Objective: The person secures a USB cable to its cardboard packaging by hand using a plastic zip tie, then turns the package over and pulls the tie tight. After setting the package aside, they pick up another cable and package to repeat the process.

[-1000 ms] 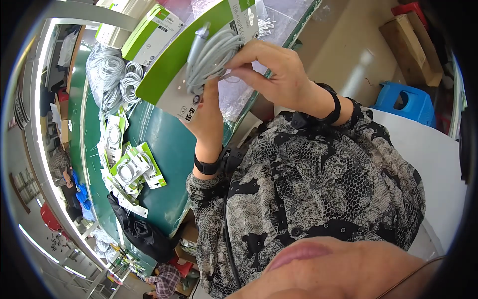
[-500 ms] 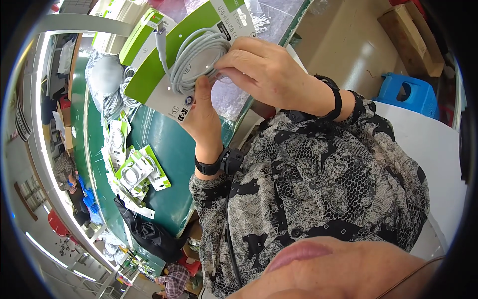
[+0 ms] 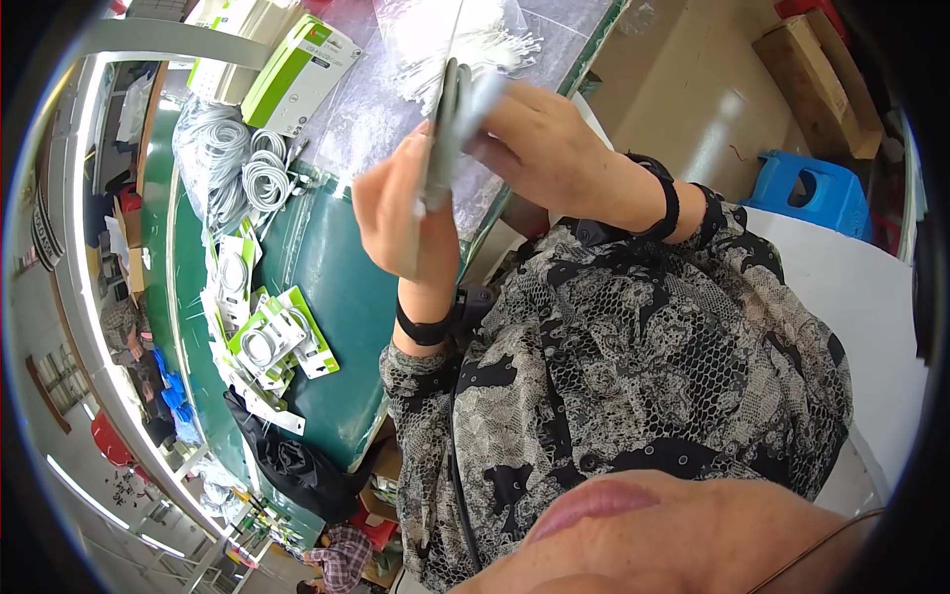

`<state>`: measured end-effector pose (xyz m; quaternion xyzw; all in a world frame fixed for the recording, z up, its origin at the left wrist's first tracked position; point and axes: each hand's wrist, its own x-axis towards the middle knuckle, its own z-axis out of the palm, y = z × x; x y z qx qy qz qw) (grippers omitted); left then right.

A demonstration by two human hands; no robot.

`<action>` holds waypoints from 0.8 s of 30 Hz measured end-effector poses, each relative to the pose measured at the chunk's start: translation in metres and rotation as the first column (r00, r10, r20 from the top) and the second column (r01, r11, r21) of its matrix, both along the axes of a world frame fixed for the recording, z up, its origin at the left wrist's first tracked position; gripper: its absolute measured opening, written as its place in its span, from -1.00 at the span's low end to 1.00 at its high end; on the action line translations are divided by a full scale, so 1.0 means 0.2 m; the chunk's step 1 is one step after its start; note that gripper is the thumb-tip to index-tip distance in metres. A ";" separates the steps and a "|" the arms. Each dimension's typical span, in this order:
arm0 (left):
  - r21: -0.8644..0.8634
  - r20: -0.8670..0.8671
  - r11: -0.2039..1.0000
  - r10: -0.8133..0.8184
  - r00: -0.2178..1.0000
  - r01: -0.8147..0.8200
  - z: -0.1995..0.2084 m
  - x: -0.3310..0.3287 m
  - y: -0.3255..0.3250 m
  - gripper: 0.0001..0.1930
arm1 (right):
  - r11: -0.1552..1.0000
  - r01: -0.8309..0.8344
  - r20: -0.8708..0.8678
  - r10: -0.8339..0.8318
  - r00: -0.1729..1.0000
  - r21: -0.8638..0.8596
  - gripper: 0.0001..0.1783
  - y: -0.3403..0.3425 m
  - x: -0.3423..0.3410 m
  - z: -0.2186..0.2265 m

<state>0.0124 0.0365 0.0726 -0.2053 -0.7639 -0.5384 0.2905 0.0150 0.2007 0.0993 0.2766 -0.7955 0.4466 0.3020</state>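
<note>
My left hand (image 3: 401,213) grips a cardboard backing card (image 3: 435,163), which now stands edge-on so that its printed face is hidden. A coiled light-grey cable (image 3: 461,99) lies against the card's right side, smeared by motion. My right hand (image 3: 544,134) is at the coil, its fingers bent and blurred; whether they pinch the cable or a tie cannot be made out. Just beyond the hands lies a pile of thin white ties (image 3: 470,54) on a plastic sheet.
A stack of green-and-white cards (image 3: 302,77) lies far left, beside grey cable coils (image 3: 265,176). Several carded cables (image 3: 272,342) and a black cloth (image 3: 297,460) rest on the green table (image 3: 327,267). A blue stool (image 3: 811,193) and cardboard box (image 3: 821,84) stand right.
The card has turned from face-up to edge-on, with the cable coil still against it. My left hand has rotated with it, uncovering the white ties and grey coils behind.
</note>
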 end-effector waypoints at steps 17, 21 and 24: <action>-0.238 -0.332 0.964 -0.194 0.923 0.117 0.03 0.03 0.01 -0.58 | 0.829 -0.138 0.291 0.338 0.895 -0.542 -0.75 -0.06 0.03 -0.11; -0.141 -0.253 0.979 -0.177 0.951 0.145 0.05 0.06 0.00 -0.57 | 0.999 -0.022 -0.104 0.024 0.994 0.024 -0.70 0.00 0.02 -0.03; -0.081 -0.159 0.982 -0.183 0.970 0.172 0.07 0.07 0.01 -0.57 | 0.959 -0.158 0.045 0.174 0.984 -0.237 -0.64 -0.04 0.00 -0.16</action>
